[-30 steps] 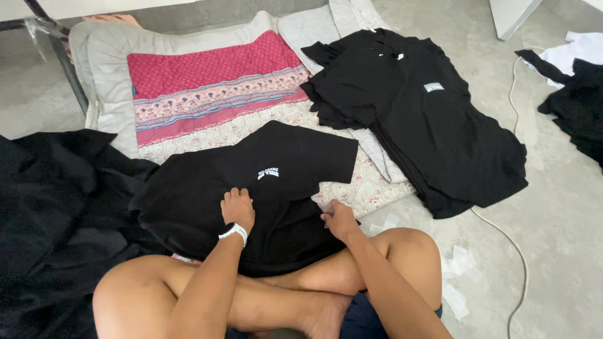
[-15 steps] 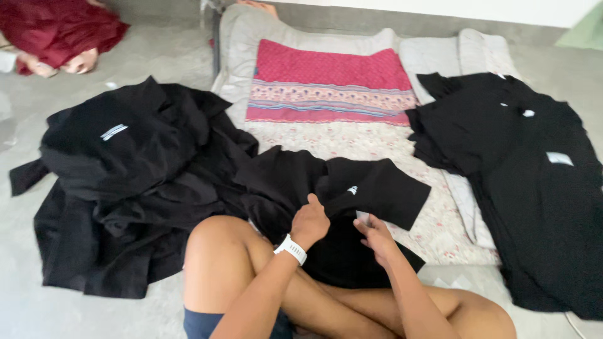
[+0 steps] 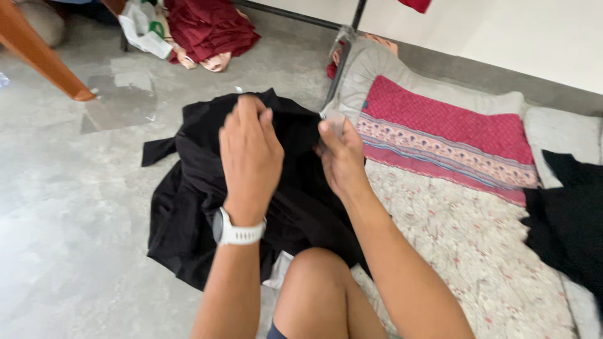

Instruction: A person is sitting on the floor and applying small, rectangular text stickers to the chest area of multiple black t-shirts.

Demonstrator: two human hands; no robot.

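Note:
A pile of black garments (image 3: 188,213) lies on the grey floor in front of my bent knee. My left hand (image 3: 250,150), with a white watch on the wrist, is raised over the pile and grips black cloth at its top. My right hand (image 3: 342,157) pinches the same black garment beside it, with a small pale tag showing at the fingertips. The cloth is lifted between both hands.
A patterned quilt (image 3: 477,251) with a folded pink cloth (image 3: 440,135) lies to the right, and another black garment (image 3: 568,220) at the far right. Dark red clothes (image 3: 210,28) and a white bag (image 3: 144,31) sit at the back left, beside an orange wooden leg (image 3: 38,53).
The view has swung left. My hands have left the black shirt spread on the quilt and now hold up black cloth over the pile on the floor.

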